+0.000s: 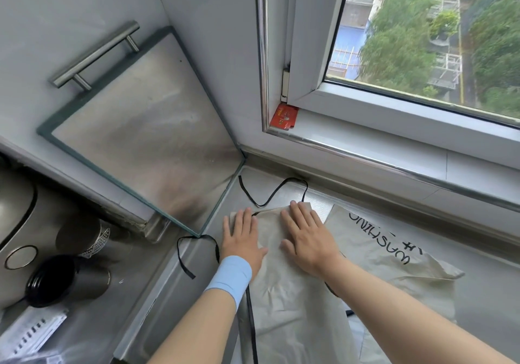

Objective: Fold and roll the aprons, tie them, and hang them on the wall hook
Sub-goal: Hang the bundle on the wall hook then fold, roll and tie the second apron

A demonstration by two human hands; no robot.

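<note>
Steel counter (pixel 180 293) under window (pixel 422 40), left hand (pixel 241 240), right hand (pixel 306 237) (both spread flat) pressing apron (pixel 295 316)

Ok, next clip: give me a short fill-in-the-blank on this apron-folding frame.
1. The left hand and right hand both lie flat on the beige ____.
2. The light blue wristband sits on the ____ wrist.
3. The thin ties are ____.
4. The packet wedged at the corner of the window frame is ____.
Missing words: apron; left; black; red.
</note>
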